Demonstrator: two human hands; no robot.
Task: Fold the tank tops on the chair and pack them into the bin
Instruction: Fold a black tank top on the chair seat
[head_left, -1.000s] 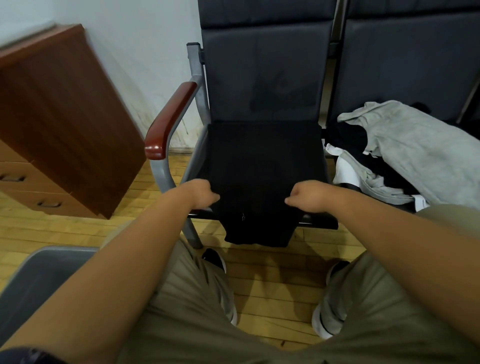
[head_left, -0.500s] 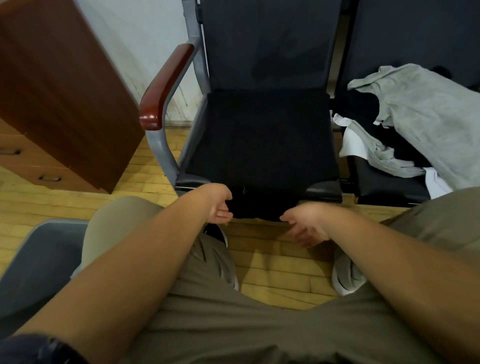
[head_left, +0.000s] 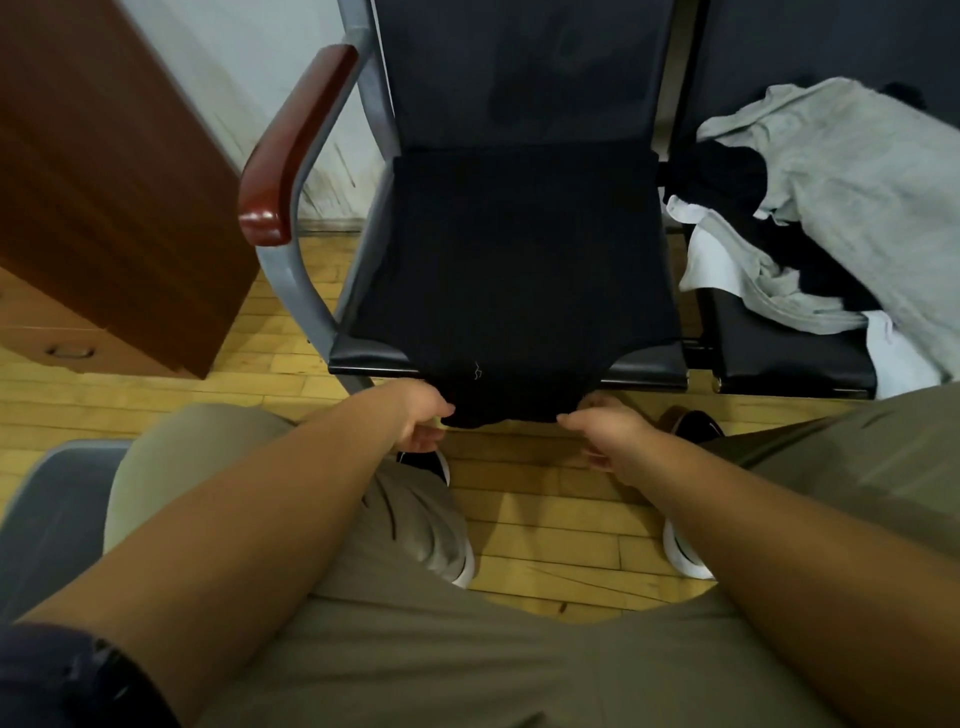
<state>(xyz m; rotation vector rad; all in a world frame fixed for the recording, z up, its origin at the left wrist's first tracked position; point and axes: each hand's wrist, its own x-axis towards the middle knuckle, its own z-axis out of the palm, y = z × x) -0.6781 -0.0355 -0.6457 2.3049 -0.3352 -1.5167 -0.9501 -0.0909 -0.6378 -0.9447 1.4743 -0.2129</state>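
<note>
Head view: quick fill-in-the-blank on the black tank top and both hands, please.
The black fabric tank top lies spread on the dark chair seat beside the red-brown wooden ____. The left hand and right hand pinch its end hanging over the seat's ____ edge. The heap of grey and white clothes lies on the seat to its ____.
Missing: armrest; front; right.

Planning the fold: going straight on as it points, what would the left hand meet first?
Probably the black tank top end hanging off the chair seat, right beside the left hand; contact is unclear.
</note>
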